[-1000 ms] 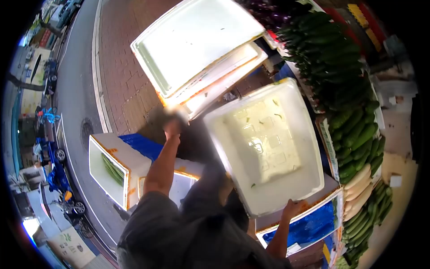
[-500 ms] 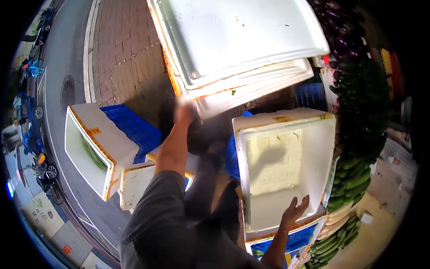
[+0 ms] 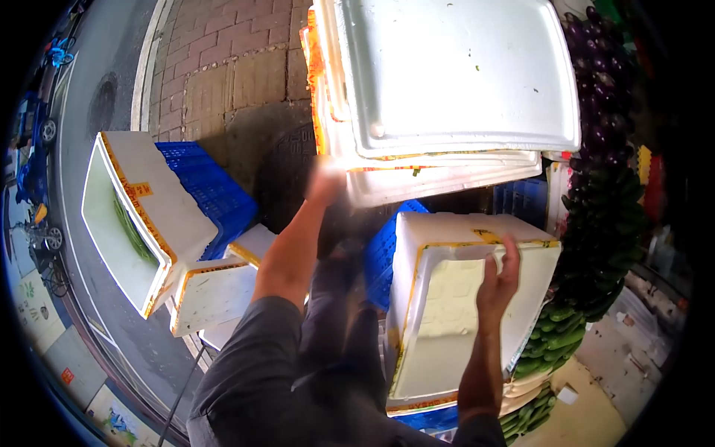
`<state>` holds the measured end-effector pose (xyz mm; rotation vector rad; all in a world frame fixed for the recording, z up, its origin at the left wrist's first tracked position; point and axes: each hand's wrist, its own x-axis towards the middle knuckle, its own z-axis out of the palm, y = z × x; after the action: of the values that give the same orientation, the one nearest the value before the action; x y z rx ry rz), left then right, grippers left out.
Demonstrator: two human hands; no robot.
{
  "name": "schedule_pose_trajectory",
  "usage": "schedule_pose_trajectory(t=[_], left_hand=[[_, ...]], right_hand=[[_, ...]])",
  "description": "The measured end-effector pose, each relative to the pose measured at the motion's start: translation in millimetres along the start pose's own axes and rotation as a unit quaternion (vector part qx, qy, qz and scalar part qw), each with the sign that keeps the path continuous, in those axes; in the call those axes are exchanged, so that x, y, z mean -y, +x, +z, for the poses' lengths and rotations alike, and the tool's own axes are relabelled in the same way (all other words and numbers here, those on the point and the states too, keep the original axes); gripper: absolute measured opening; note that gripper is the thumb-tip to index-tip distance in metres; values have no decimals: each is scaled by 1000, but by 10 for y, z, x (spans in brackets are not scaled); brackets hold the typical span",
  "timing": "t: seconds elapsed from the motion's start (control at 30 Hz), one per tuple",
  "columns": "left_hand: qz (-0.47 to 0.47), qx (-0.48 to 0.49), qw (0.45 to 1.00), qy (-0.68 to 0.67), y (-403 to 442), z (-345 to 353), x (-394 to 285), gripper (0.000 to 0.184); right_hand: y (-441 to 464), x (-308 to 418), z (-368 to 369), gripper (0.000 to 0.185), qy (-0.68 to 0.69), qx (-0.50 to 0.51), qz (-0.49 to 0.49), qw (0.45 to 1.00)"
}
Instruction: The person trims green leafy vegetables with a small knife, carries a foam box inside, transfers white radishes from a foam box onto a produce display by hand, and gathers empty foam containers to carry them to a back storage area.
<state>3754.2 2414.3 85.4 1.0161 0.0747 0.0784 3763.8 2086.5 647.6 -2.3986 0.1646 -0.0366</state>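
Note:
My left hand (image 3: 325,182) is at the lower left corner of the white foam lids (image 3: 462,82), which lie stacked on each other at the top of the view. Its fingers are smeared, so I cannot tell whether they grip the lids or only touch them. Over the right part of an open white foam box (image 3: 404,298), my right hand (image 3: 497,287) points up toward the box's far rim. Thumb and fingers are apart with nothing between them. The yellowish inside of this box shows no large item.
Another foam box (image 3: 160,190) with long green vegetables (image 3: 132,235) tilts by a blue crate (image 3: 212,190) at left. A second blue crate (image 3: 387,257) stands beside the open box. Eggplants (image 3: 596,89) and cucumbers (image 3: 555,335) line the right. A road (image 3: 82,186) runs at far left.
My right hand has moved up from the near end of the open box toward its far rim. The view has shifted; my left hand stays by the lids' corner.

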Motion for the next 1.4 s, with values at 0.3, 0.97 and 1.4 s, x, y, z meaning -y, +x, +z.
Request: schedule_pose_trajectory(t=[0.3,0.97,1.4], left_hand=[[-94,-25,979,177,368,1309,-2521,17],[-65,-118,986,-102,-104,1599,-4537,45],[48,-101,993,-27,-1172,1810,-5745,53]], right_hand=[[-690,2,18,51,-28,28,31,999],[483,2006,917,69,-74,113,-337,932],[-427,2765,-292,47,63,24,-515,855]])
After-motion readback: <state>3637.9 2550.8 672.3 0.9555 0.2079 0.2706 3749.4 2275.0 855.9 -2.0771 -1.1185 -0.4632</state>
